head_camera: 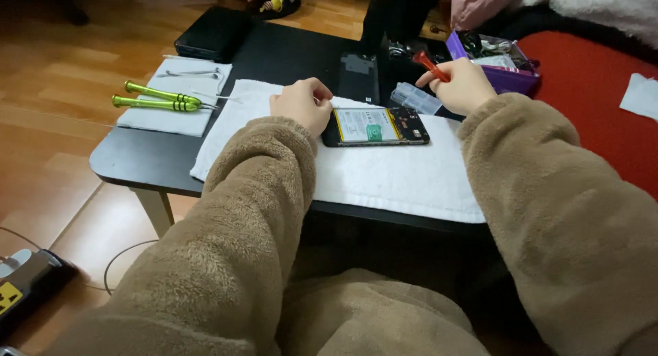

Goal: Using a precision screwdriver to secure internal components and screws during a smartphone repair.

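1. A low black tabletop (pixel 288 54) is seen from above, with a white towel (pixel 384 178) spread along its near edge.
2. An opened smartphone (pixel 377 127) lies on the towel near the tabletop's middle, its back cover already off, so the battery and circuit board are exposed. Whether any screws have been taken out cannot be told.
3. The left hand (pixel 301 103) is curled almost closed and rests against the phone's left end, steadying it; nothing is seen held inside it.
4. The right hand (pixel 466 85) is raised just beyond the phone's right end, closed around a red-handled screwdriver (pixel 430 66) whose tip is hidden.
5. Both arms are covered in fluffy brown sleeves and are bent inward from the near edge.
6. A small clear plastic box (pixel 415 99) sits just behind the phone, and a purple tray (pixel 504 68) of parts stands at the far right corner.
7. Two green screwdrivers (pixel 157 99) lie untouched on a white cloth at the left edge.
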